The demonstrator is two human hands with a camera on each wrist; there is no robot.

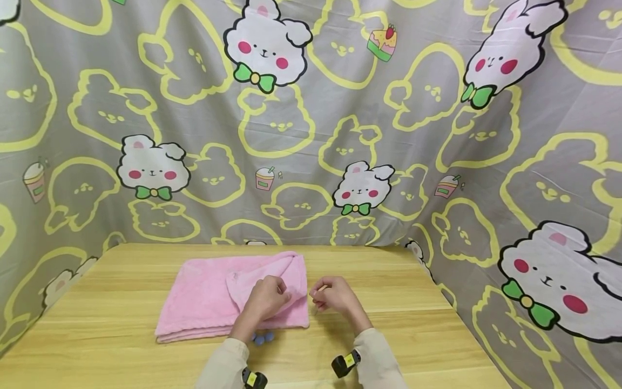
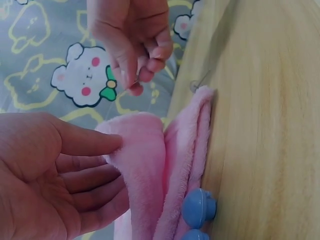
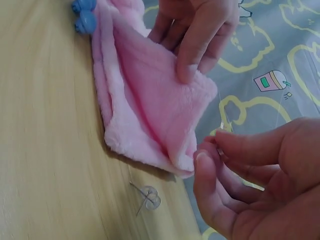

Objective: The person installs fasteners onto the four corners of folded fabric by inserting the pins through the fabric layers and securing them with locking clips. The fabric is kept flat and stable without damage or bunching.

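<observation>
A folded pink plush blanket (image 1: 204, 292) lies on the table with its near right corner layer lifted. My left hand (image 1: 267, 297) pinches that raised flap (image 3: 165, 75) between thumb and fingers. To the right of the blanket, my right hand (image 1: 335, 296) pinches a tiny thin pin (image 3: 220, 150), mostly hidden by the fingertips. It is held close to the flap's edge. Clear-headed pins (image 3: 151, 198) with thin metal points lie on the table near the blanket's corner. Blue mushroom-shaped caps (image 2: 196, 207) sit beside the blanket's near edge, under my left wrist in the head view.
The light wooden table (image 1: 398, 335) extends around the blanket. A grey curtain (image 1: 301, 135) with cartoon rabbits hangs behind and along both sides of the table. Each wrist wears a small black camera, such as the right wrist camera (image 1: 344, 364).
</observation>
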